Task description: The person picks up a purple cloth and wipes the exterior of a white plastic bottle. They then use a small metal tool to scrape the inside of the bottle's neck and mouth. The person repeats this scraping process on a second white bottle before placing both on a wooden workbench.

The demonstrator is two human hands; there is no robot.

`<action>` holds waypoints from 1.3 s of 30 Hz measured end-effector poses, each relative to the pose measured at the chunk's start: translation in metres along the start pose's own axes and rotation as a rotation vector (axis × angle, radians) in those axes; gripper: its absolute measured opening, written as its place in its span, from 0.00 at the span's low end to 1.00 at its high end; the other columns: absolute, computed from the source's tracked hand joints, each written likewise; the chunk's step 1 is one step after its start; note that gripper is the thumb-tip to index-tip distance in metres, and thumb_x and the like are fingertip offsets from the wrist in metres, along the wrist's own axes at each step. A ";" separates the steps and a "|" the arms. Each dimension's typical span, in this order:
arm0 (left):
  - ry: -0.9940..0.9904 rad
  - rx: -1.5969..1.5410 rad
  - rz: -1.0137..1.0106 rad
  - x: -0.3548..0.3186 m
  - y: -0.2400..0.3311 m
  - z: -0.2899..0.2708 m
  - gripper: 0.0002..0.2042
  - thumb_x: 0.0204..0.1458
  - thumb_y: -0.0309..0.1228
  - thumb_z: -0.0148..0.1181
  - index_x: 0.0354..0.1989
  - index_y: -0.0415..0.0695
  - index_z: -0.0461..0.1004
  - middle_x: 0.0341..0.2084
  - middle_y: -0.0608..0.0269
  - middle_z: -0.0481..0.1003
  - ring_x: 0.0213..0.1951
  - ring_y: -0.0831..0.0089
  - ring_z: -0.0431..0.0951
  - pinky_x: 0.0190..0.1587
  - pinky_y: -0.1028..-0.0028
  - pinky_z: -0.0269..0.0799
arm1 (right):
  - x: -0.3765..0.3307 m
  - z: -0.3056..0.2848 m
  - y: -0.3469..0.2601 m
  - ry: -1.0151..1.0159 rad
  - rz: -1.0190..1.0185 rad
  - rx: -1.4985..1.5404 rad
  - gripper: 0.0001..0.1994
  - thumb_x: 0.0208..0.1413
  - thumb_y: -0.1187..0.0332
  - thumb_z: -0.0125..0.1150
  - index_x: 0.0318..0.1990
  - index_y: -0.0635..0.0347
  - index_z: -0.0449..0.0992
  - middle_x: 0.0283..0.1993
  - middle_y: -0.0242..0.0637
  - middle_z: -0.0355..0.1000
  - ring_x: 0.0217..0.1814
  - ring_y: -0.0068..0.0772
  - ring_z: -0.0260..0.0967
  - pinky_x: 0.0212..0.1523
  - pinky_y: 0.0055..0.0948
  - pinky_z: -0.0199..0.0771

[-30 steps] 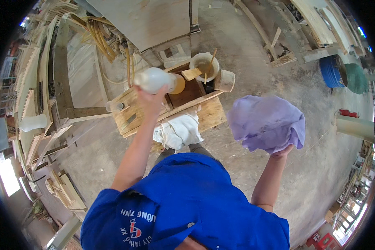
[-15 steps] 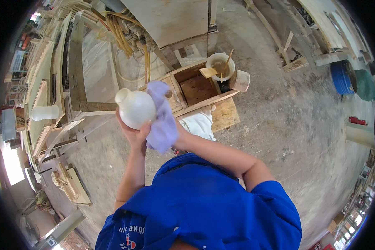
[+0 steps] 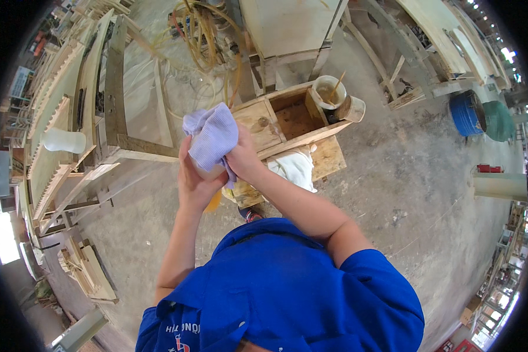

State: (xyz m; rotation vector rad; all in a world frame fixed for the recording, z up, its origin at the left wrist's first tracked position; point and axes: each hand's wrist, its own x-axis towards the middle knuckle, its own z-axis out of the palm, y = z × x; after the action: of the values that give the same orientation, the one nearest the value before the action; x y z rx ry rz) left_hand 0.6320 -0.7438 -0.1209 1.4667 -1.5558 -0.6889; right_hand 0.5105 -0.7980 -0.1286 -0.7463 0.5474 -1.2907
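A worker in a blue shirt (image 3: 287,281) cups a pale, rounded vessel (image 3: 210,173), mostly hidden, in the left hand (image 3: 195,185) while the right hand (image 3: 244,157) grasps a lavender cloth (image 3: 214,138) draped over it, just left of a wooden box (image 3: 299,141).

Scene viewed from wearer's head through wide fisheye, lens aimed steeply down; blue shirt (image 3: 293,281) seen close, at six o'clock; left hand (image 3: 195,186), right hand (image 3: 244,157) framed farther out, toward nine and ten; wooden box (image 3: 305,140) taken in beyond, toward one.

Blotchy grey floor (image 3: 405,193), bright window (image 3: 4,237) far left
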 end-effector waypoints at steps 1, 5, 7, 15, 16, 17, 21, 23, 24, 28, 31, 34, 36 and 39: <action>-0.008 0.021 -0.029 -0.005 -0.006 -0.008 0.45 0.29 0.31 0.74 0.60 0.43 0.54 0.48 0.49 0.70 0.50 0.58 0.73 0.51 0.65 0.69 | -0.002 0.009 0.005 0.024 -0.024 0.023 0.15 0.51 0.76 0.56 0.48 0.65 0.71 0.42 0.33 0.74 0.43 0.22 0.71 0.45 0.24 0.71; -0.173 -0.233 -0.108 -0.014 -0.033 -0.045 0.47 0.28 0.31 0.74 0.61 0.39 0.53 0.49 0.52 0.70 0.49 0.62 0.73 0.51 0.65 0.69 | -0.005 0.029 0.012 -0.127 -0.074 -0.158 0.12 0.54 0.73 0.57 0.46 0.65 0.73 0.41 0.32 0.74 0.43 0.21 0.70 0.44 0.23 0.71; -0.290 -0.335 -0.112 -0.011 -0.038 -0.066 0.48 0.27 0.30 0.74 0.61 0.39 0.52 0.50 0.55 0.70 0.50 0.63 0.73 0.52 0.66 0.68 | -0.003 0.034 0.011 -0.248 -0.041 -0.087 0.13 0.53 0.74 0.58 0.46 0.64 0.73 0.43 0.32 0.74 0.44 0.21 0.69 0.46 0.24 0.71; -0.761 -0.959 -0.387 -0.008 -0.072 -0.111 0.49 0.25 0.29 0.75 0.63 0.39 0.56 0.52 0.56 0.69 0.57 0.65 0.66 0.58 0.66 0.63 | 0.009 0.064 0.015 -0.432 0.180 -0.087 0.11 0.54 0.70 0.58 0.44 0.63 0.74 0.41 0.34 0.74 0.43 0.22 0.70 0.45 0.24 0.71; -0.795 -0.963 -0.509 -0.009 -0.068 -0.113 0.46 0.26 0.28 0.74 0.61 0.38 0.58 0.51 0.57 0.69 0.55 0.65 0.68 0.58 0.66 0.63 | 0.010 0.066 0.019 -0.412 0.218 -0.046 0.10 0.54 0.70 0.58 0.43 0.62 0.75 0.41 0.34 0.74 0.43 0.22 0.71 0.45 0.24 0.71; -0.756 -0.916 -0.522 -0.007 -0.067 -0.112 0.45 0.27 0.28 0.74 0.60 0.38 0.59 0.51 0.57 0.70 0.54 0.65 0.69 0.57 0.66 0.64 | 0.010 0.065 0.020 -0.362 0.221 -0.064 0.10 0.54 0.71 0.57 0.43 0.63 0.75 0.40 0.34 0.74 0.42 0.23 0.71 0.45 0.25 0.71; -0.596 -0.619 -0.376 0.005 -0.051 -0.094 0.38 0.31 0.29 0.73 0.56 0.37 0.63 0.47 0.58 0.73 0.48 0.68 0.73 0.51 0.68 0.70 | 0.017 0.051 0.016 -0.237 0.175 -0.203 0.10 0.51 0.75 0.56 0.42 0.63 0.74 0.40 0.34 0.74 0.42 0.24 0.71 0.44 0.25 0.71; -0.470 -0.414 -0.270 0.009 -0.043 -0.077 0.36 0.33 0.30 0.73 0.55 0.38 0.64 0.46 0.58 0.73 0.47 0.69 0.74 0.49 0.68 0.71 | 0.019 0.050 0.008 -0.168 0.115 -0.366 0.11 0.51 0.75 0.57 0.43 0.64 0.74 0.41 0.34 0.74 0.43 0.23 0.71 0.45 0.25 0.71; -0.400 -0.314 -0.241 0.010 -0.043 -0.064 0.36 0.35 0.31 0.72 0.55 0.38 0.63 0.46 0.58 0.73 0.47 0.69 0.74 0.48 0.67 0.72 | 0.019 0.049 0.004 -0.102 0.071 -0.484 0.11 0.52 0.75 0.57 0.44 0.64 0.73 0.41 0.34 0.74 0.44 0.22 0.70 0.45 0.24 0.70; -0.190 -0.316 -0.207 -0.001 -0.089 -0.015 0.39 0.31 0.34 0.75 0.54 0.41 0.61 0.43 0.51 0.74 0.42 0.56 0.77 0.44 0.65 0.73 | 0.000 0.033 -0.001 -0.010 -0.312 -0.585 0.12 0.51 0.76 0.58 0.45 0.64 0.72 0.41 0.33 0.74 0.44 0.21 0.69 0.45 0.24 0.70; -0.285 0.121 -0.049 0.003 -0.032 0.003 0.43 0.29 0.35 0.75 0.57 0.43 0.57 0.44 0.44 0.72 0.46 0.45 0.74 0.46 0.61 0.71 | -0.036 -0.047 -0.017 0.067 -0.275 -0.615 0.12 0.54 0.75 0.56 0.47 0.64 0.71 0.43 0.35 0.73 0.45 0.25 0.69 0.46 0.27 0.70; -0.217 -0.011 -0.107 0.000 -0.033 0.017 0.40 0.31 0.33 0.75 0.55 0.43 0.58 0.44 0.47 0.73 0.49 0.54 0.74 0.50 0.63 0.70 | -0.066 -0.104 -0.040 0.528 -0.046 -0.847 0.10 0.59 0.77 0.48 0.47 0.64 0.71 0.44 0.35 0.73 0.46 0.29 0.71 0.47 0.29 0.72; -0.123 -0.282 -0.229 -0.001 -0.052 0.024 0.40 0.33 0.32 0.74 0.56 0.43 0.57 0.46 0.50 0.71 0.49 0.60 0.73 0.51 0.64 0.70 | -0.067 -0.140 -0.059 0.736 0.097 -0.347 0.10 0.59 0.77 0.48 0.48 0.63 0.71 0.44 0.35 0.73 0.47 0.29 0.71 0.47 0.30 0.73; -0.050 -0.458 -0.248 -0.002 -0.062 0.038 0.40 0.35 0.27 0.73 0.57 0.44 0.54 0.49 0.54 0.68 0.51 0.64 0.71 0.53 0.65 0.69 | -0.074 -0.197 -0.076 0.696 0.059 -0.363 0.16 0.51 0.79 0.52 0.50 0.63 0.70 0.45 0.36 0.72 0.45 0.30 0.70 0.48 0.28 0.69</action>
State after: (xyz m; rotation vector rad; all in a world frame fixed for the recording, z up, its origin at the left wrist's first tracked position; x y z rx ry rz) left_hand 0.6293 -0.7572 -0.1922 1.3052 -1.1582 -1.1501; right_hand 0.3016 -0.7698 -0.2031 -0.5509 1.3828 -1.4030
